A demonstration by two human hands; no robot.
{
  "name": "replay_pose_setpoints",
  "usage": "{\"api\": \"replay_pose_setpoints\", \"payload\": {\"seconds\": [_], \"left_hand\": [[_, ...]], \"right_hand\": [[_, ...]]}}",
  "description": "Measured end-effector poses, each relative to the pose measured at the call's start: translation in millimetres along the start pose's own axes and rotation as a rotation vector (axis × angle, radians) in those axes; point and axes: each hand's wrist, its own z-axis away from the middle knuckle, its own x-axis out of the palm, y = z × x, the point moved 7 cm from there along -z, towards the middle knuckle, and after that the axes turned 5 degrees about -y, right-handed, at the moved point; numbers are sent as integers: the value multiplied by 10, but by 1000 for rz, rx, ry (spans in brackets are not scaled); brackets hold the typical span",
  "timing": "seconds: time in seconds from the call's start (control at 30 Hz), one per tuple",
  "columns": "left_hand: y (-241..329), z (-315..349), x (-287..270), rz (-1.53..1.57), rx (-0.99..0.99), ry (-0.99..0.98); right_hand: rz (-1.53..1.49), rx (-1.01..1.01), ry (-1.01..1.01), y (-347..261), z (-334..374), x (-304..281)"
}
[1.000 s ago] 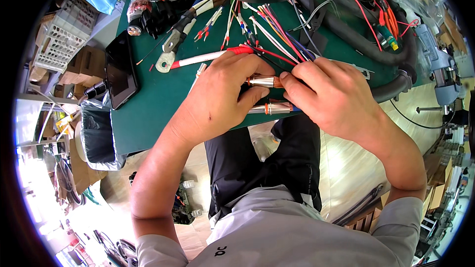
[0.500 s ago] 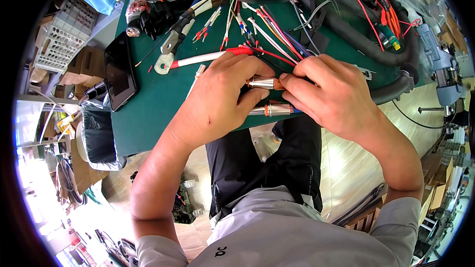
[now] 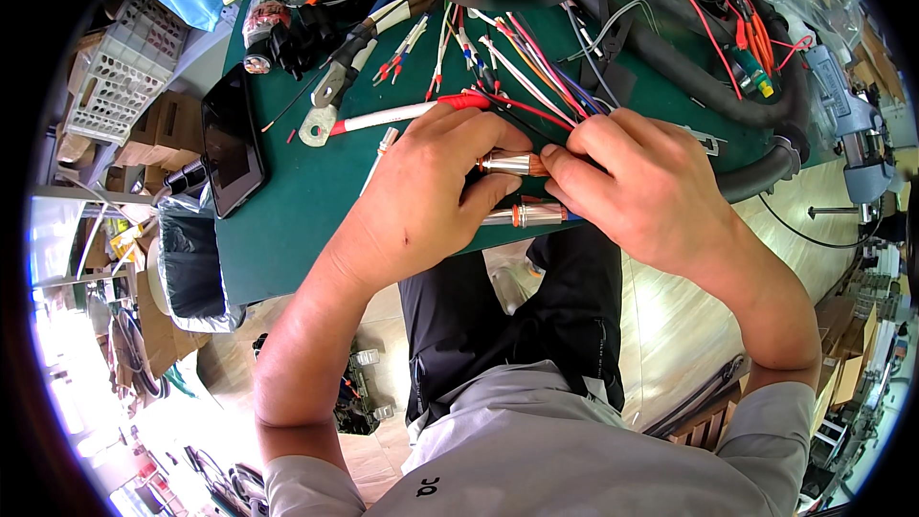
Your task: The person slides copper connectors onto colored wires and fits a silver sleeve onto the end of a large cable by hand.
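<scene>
Over the table's near edge, my left hand (image 3: 421, 182) is closed, thumb and fingers pinching a silver metal terminal (image 3: 504, 164) with an orange ring. Copper strands (image 3: 537, 167) show at the terminal's right end. My right hand (image 3: 637, 182) is closed with its fingertips at these strands; the wire behind them is hidden by the fingers. Just below lies a second silver terminal (image 3: 541, 214) with an orange ring, its right end beside a blue piece under my right hand. A red and white cable (image 3: 388, 116) with a flat ring lug (image 3: 316, 124) stretches out left of my left hand.
Several thin coloured wires (image 3: 522, 62) fan out beyond my hands. A thick black sleeved cable (image 3: 689, 86) curves around the right side. A black tablet-like device (image 3: 233, 139) lies at the left table edge, above a lined bin (image 3: 196, 263). A grey clamp-like tool (image 3: 847, 124) stands at right.
My right hand has shifted very slightly at the copper strands. Both hands keep the same grip, and the surroundings stay as they were.
</scene>
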Motion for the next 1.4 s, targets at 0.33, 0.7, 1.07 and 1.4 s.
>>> {"api": "replay_pose_setpoints", "payload": {"seconds": [0.33, 0.7, 1.07, 1.4], "left_hand": [[-12, 4, 2, 4, -9, -8], [-13, 8, -4, -3, 3, 4], [-17, 10, -1, 4, -2, -1], [-8, 7, 2, 20, -25, -3]], "right_hand": [[-31, 15, -18, 15, -13, 7], [-128, 36, -6, 59, -19, -14], [-248, 218, -34, 235, 47, -267], [-399, 478, 239, 721, 473, -618]]}}
